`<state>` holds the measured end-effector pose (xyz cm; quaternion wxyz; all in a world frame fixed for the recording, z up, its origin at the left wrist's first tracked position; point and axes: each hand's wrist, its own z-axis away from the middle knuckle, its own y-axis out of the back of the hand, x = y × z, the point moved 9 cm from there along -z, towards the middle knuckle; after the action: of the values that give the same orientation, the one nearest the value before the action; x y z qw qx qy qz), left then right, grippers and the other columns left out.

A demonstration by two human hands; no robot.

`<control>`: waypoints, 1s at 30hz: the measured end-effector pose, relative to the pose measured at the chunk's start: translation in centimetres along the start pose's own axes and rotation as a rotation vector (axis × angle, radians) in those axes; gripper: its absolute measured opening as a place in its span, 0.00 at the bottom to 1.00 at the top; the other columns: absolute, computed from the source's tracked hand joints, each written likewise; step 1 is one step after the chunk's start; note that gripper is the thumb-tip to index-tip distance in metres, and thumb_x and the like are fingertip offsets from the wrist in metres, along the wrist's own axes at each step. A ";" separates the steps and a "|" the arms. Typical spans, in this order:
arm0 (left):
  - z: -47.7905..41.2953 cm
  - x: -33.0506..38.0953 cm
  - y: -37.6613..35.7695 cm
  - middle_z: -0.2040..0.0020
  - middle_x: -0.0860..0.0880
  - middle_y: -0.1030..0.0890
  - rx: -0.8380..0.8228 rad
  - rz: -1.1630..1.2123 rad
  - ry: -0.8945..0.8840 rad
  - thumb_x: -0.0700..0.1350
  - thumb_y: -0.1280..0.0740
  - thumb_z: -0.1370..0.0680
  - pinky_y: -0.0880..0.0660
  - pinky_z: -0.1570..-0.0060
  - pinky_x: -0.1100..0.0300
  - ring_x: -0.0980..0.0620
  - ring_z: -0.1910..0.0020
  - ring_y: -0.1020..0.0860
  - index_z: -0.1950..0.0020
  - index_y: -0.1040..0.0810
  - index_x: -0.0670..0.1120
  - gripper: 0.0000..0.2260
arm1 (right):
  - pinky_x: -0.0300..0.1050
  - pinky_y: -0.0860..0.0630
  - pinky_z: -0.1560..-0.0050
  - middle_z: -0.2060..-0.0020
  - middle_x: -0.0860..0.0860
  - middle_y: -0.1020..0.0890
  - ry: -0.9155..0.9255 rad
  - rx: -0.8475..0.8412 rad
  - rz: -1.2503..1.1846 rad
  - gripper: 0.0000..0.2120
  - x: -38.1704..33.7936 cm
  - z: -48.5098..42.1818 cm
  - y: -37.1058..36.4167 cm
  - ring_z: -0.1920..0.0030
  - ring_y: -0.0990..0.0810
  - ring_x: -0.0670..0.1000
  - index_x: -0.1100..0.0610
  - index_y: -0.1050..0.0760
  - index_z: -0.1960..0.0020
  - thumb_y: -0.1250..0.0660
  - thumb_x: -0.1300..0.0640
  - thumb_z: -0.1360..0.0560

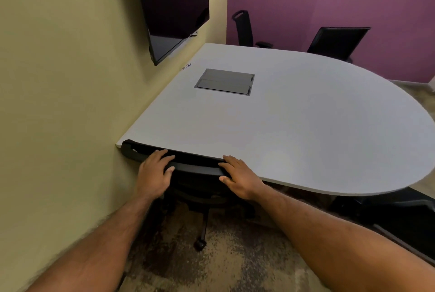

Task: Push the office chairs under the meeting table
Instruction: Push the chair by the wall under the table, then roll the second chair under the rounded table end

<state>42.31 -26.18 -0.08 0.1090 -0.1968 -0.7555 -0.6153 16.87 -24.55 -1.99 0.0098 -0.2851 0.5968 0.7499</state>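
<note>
A black office chair (197,169) stands at the near edge of the grey meeting table (306,127), its backrest top touching the table edge and its seat hidden beneath. My left hand (154,174) grips the top of the backrest on the left. My right hand (240,176) grips it on the right. Two more black chairs stand at the far side: one (244,28) near the corner, another (336,42) to its right. Part of a further chair (386,211) shows under the table's right curve.
A yellow wall (58,103) runs close along the left, carrying a dark screen (174,9). A purple wall stands at the back. A grey cable hatch (224,82) sits in the tabletop. A chair castor (199,243) rests on the patterned carpet.
</note>
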 end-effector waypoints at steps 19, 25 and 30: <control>2.3 22.2 -10.8 0.23 0.50 0.35 -0.256 -0.086 -0.355 0.57 0.35 0.21 0.45 0.24 0.44 0.50 0.23 0.39 0.25 0.33 0.52 0.26 | 0.50 0.41 0.23 0.19 0.48 0.50 -0.461 -0.032 0.004 0.37 17.9 20.8 0.5 0.20 0.45 0.53 0.48 0.43 0.20 0.30 0.46 0.24; 3.2 28.7 -13.5 0.23 0.50 0.35 -0.316 -0.123 -0.390 0.58 0.35 0.21 0.42 0.24 0.46 0.50 0.23 0.38 0.24 0.34 0.54 0.27 | 0.51 0.40 0.23 0.19 0.47 0.48 -0.592 -0.009 -0.094 0.36 24.5 29.0 -0.1 0.21 0.44 0.52 0.45 0.43 0.21 0.30 0.45 0.24; 4.7 35.6 -16.9 0.24 0.50 0.32 -0.396 -0.136 -0.415 0.58 0.35 0.22 0.36 0.26 0.48 0.49 0.25 0.34 0.24 0.33 0.53 0.27 | 0.53 0.42 0.23 0.19 0.48 0.47 -0.665 0.100 -0.135 0.38 29.4 35.8 2.1 0.21 0.45 0.54 0.46 0.43 0.21 0.30 0.44 0.25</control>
<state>3.41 -18.60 -1.61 -0.1299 -0.2848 -0.6383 -0.7032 -23.42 -2.51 -8.57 0.2676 -0.0628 0.5769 0.7692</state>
